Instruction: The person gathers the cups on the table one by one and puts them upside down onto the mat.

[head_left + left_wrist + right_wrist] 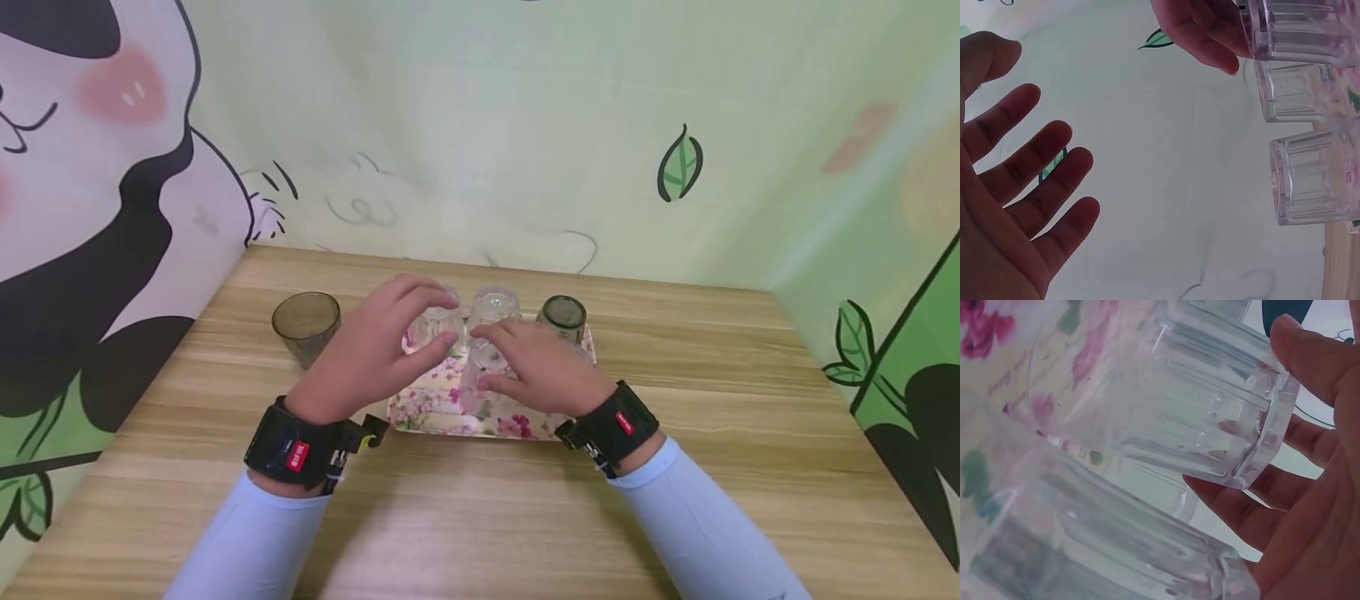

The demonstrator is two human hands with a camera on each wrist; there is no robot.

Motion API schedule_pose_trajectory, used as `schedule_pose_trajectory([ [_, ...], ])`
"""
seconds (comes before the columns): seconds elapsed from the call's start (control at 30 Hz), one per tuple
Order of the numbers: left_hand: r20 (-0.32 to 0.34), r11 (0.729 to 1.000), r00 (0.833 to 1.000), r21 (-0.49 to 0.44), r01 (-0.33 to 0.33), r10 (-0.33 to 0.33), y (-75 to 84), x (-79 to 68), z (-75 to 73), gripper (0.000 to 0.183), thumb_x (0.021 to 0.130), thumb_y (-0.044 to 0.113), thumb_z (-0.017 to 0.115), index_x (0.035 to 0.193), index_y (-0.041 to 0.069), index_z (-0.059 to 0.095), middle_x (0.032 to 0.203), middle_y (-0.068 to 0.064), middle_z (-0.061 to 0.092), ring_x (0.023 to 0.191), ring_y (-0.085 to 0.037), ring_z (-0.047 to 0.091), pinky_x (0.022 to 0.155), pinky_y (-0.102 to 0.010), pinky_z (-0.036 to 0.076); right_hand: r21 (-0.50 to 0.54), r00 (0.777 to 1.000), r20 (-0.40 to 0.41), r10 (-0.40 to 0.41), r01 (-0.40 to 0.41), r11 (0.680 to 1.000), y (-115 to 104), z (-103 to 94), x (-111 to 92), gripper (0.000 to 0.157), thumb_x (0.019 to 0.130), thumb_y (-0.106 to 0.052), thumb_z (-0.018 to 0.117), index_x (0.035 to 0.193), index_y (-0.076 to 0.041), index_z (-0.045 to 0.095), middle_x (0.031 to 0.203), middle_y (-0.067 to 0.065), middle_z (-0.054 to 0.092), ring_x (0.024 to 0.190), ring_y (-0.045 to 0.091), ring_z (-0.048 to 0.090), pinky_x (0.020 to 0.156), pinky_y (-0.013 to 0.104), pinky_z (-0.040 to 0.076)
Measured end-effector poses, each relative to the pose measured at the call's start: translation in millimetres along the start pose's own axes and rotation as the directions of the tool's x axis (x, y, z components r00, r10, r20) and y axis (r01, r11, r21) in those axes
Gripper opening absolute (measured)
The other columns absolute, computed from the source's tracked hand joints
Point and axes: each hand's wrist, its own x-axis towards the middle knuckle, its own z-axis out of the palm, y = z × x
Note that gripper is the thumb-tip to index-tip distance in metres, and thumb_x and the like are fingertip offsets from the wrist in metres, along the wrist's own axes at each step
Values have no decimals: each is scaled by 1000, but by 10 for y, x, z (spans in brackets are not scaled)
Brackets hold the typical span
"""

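Observation:
My right hand [551,371] holds an upside-down clear glass [1210,406] near its base, thumb on one side and fingers on the other. That glass stands on a flower-patterned tray [420,412]. A second clear glass [1116,531] sits close under the same hand. Over the tray's left side my left hand [375,350] hovers with fingers spread and nothing in them, near another upturned clear glass [437,327]. Behind the right hand's fingertips is one more clear glass [495,307]. An upturned dark glass [562,317] occupies the tray's back right corner, partly hidden.
Left of the tray, an upright dark tinted glass [306,321] stands directly on the wooden table [465,508], partly behind my left hand. A printed cloth backdrop [480,150] rises behind the table and along both sides.

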Motion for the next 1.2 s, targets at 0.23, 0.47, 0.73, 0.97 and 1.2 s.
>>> schedule_pose_trajectory([
  [0.23, 18, 1000, 1000, 20, 1, -1, -4, 14, 15, 34, 94, 28, 67, 123, 8, 65, 125, -11, 65, 121, -25, 58, 104, -50, 54, -10, 1000, 12, -14, 14, 1000, 25, 26, 23, 61, 98, -46, 61, 148, -18, 43, 142, 9, 60, 132, 26, 54, 118, 59, 41],
  [0.47, 38, 1000, 999, 26, 5, -6, -4, 16, 20, 36, 94, 29, 67, 123, 8, 65, 126, -11, 65, 121, -25, 58, 104, -50, 54, -7, 1000, -7, -15, 14, 1000, 13, 35, 35, 62, 96, -45, 63, 148, -17, 44, 140, 10, 62, 127, 25, 58, 114, 56, 46],
  [0.73, 63, 1000, 998, 15, 25, -25, 14, 5, 36, 38, 95, 30, 66, 127, 9, 63, 128, -11, 64, 122, -25, 57, 105, -50, 54, 27, 1000, -6, -6, 6, 1000, 32, 62, 31, 61, 96, -42, 65, 147, -16, 45, 139, 9, 61, 124, 25, 60, 107, 50, 54],
  [0.97, 82, 999, 996, 18, 45, -46, 36, 26, 75, 45, 95, 31, 65, 135, 11, 58, 133, -11, 63, 127, -24, 55, 110, -50, 51, 115, 998, -54, 19, -13, 993, 102, -27, -82, 63, 94, -42, 66, 147, -14, 45, 145, 12, 57, 130, 26, 56, 111, 50, 52],
  [1.2, 100, 998, 993, 12, 56, -57, 39, 39, 114, 55, 96, 35, 64, 144, 11, 50, 140, -11, 60, 133, -23, 52, 113, -50, 49, 188, 993, -118, 13, 10, 982, 170, -195, -222, 61, 94, -35, 68, 146, -11, 46, 141, 12, 57, 100, 20, 61, 91, 43, 61],
])
